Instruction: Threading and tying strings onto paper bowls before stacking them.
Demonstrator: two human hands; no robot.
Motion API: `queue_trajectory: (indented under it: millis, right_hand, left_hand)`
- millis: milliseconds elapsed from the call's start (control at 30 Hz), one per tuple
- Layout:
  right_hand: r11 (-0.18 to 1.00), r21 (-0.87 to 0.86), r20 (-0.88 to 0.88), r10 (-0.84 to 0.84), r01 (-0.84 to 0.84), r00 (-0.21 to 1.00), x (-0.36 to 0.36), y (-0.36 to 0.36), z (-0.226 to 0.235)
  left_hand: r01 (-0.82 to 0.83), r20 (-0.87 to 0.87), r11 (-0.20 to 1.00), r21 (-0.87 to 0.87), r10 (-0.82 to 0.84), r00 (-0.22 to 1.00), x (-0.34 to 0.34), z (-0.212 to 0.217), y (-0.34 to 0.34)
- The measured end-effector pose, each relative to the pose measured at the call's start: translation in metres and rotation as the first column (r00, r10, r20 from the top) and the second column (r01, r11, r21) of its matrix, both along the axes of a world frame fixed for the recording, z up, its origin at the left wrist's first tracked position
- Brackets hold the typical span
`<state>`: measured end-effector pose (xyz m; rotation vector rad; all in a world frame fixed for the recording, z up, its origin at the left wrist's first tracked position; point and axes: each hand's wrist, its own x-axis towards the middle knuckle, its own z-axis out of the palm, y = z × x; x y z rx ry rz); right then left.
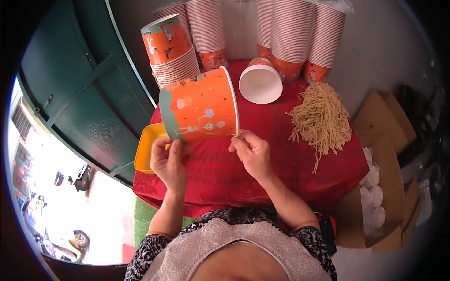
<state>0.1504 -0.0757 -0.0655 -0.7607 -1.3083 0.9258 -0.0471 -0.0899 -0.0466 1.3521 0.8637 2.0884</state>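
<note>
An orange paper bucket (206, 105) with a green base band and cartoon figures lies on its side in the air above the table, its white rim facing right. My left hand (169, 161) is closed in a pinch at the bucket's lower left edge, by the green band. With thumb and fingers together, my right hand (252, 150) grips the rim's lower end; a small tan bit, perhaps string, shows at the fingertips. On the right of the table rests a bundle of tan strings (321, 117).
A red-covered table (281, 173) bears a yellow tray (143, 150), a tipped white-lined bucket (260, 84), and a string-tied bucket stack (171, 47). Tall wrapped bucket stacks (293, 35) stand behind. At right is an open cardboard box (391, 187); at left, a green door (93, 93).
</note>
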Motion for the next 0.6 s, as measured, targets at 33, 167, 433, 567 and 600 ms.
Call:
queue_trajectory:
  millis: [33,167,433,567,600]
  right_hand:
    - [1.000,0.001,0.002,0.004,-0.004,1.000,0.004,-0.001,-0.001]
    - [0.994,0.075,0.229,-0.097,0.082,0.969,0.025,-0.001,-0.012]
    - [0.957,0.281,0.210,-0.141,0.079,0.967,0.010,0.007,0.012]
    - [0.965,0.259,0.215,-0.090,0.032,0.972,-0.004,0.008,0.024]
    - [0.958,0.284,0.266,-0.113,0.034,0.957,-0.006,0.007,0.028]
  left_hand:
    - [-0.027,-0.035,0.999,0.019,0.027,0.999,-0.003,0.007,0.002]
    - [-0.067,-0.176,0.995,0.072,0.078,0.981,-0.019,0.033,0.005]
    - [-0.062,-0.277,0.995,0.079,0.082,0.957,-0.026,0.051,0.002]
    - [-0.062,-0.348,0.996,0.063,0.080,0.934,-0.027,0.055,0.000]
    - [-0.063,-0.371,0.996,0.065,0.083,0.925,-0.027,0.056,0.000]
